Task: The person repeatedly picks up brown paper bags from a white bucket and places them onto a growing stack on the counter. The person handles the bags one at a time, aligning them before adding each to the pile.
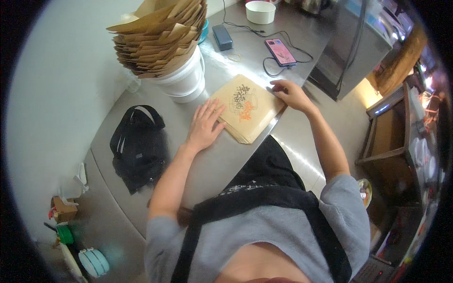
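A stack of flat kraft paper sheets or bags (260, 115), printed with dark and orange lettering and a bowl drawing, lies before me near the steel table's front edge. My left hand (206, 123) lies flat with fingers spread, its fingertips on the stack's left edge. At the right corner of the stack is my right hand (291, 94), its fingers bent; whether it pinches a sheet cannot be made out. Beyond my left hand stands a white plastic bucket (184, 79). Many folded kraft paper pieces (159, 46) are nested in a tall pile above its rim.
A black bag (139, 148) lies on the steel table (208, 173) at left. Farther back are a pink-screened phone (280, 52) with a cable, a dark power bank (222, 37) and a white bowl (260, 12). A metal-sided unit (354, 56) stands right of the table.
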`<state>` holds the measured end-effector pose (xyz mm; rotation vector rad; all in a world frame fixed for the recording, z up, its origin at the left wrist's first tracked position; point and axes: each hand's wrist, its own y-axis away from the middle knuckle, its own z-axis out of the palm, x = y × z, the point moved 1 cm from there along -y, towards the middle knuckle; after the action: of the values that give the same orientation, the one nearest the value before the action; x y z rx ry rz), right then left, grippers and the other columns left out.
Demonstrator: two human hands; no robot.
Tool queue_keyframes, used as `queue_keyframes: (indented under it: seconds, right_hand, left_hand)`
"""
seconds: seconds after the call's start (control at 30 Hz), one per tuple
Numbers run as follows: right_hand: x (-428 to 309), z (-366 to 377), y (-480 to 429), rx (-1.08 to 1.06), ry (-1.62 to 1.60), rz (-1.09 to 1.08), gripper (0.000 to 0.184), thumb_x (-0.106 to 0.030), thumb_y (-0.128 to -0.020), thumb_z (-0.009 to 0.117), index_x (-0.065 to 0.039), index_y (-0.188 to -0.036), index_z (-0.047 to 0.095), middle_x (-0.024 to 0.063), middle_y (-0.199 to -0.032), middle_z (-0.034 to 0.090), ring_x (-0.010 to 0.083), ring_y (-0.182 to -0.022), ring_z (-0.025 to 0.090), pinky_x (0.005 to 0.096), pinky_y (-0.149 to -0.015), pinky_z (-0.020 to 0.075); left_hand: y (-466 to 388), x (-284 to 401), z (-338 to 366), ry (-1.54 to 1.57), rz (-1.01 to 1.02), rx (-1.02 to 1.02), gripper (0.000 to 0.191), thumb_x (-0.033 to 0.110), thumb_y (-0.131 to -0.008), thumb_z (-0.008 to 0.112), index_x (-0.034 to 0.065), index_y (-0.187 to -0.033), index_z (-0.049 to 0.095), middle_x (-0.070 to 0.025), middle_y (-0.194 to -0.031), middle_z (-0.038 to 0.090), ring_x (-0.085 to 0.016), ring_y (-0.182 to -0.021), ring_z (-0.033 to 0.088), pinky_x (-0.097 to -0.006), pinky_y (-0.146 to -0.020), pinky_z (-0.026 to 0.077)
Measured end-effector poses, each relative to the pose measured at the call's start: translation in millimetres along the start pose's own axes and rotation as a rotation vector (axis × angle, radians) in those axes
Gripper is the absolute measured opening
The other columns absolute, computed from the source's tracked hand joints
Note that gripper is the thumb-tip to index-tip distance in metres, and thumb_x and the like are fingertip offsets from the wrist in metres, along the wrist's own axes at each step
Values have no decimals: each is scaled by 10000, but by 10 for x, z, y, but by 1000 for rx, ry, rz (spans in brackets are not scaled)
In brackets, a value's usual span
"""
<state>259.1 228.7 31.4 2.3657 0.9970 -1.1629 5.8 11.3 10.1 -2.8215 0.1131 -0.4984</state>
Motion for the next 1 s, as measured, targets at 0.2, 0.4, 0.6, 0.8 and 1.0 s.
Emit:
queue_keyframes:
  seconds: [0.2,0.4,0.6,0.8,1.0]
  right_hand:
    - [-85,57,284,-51,-347,16,511,18,-806,580,-21,-1312,513,60,-1030,614,135,-931,575,270,-869,484]
    - [48,175,301,57,-421,-53,613,60,-786,576,-75,-1372,458,87,-1154,564,151,-975,558,280,-850,495]
    - [-58,215,313,122,-393,50,655,61,-771,581,-113,-1388,446,95,-1173,560,138,-903,571,285,-762,519]
    - [10,348,268,258,-299,27,502,-7,-811,605,-48,-1303,517,50,-1106,557,107,-841,562,263,-779,492]
    - [-188,538,262,589,170,-356,220,-211,-863,652,6,-901,649,146,-1007,617,286,-941,602,382,-834,516]
  left_hand:
    - [13,-33,25,-10,26,29,516,349,-914,557,164,-1387,467,-116,-1478,372,-346,-1378,301,-502,-1125,219]
    - [-16,-16,12,-9,30,22,522,338,-915,553,157,-1395,458,-122,-1477,375,-342,-1381,297,-502,-1126,214]
    - [13,-20,23,-40,9,18,506,341,-914,554,147,-1374,474,-128,-1473,377,-339,-1382,297,-500,-1125,222]
    - [2,29,-1,-35,17,25,511,374,-919,537,148,-1373,472,-125,-1475,372,-341,-1385,290,-505,-1124,230]
    - [24,29,27,-27,15,27,521,362,-924,541,155,-1392,445,-123,-1492,343,-346,-1386,286,-523,-1120,229]
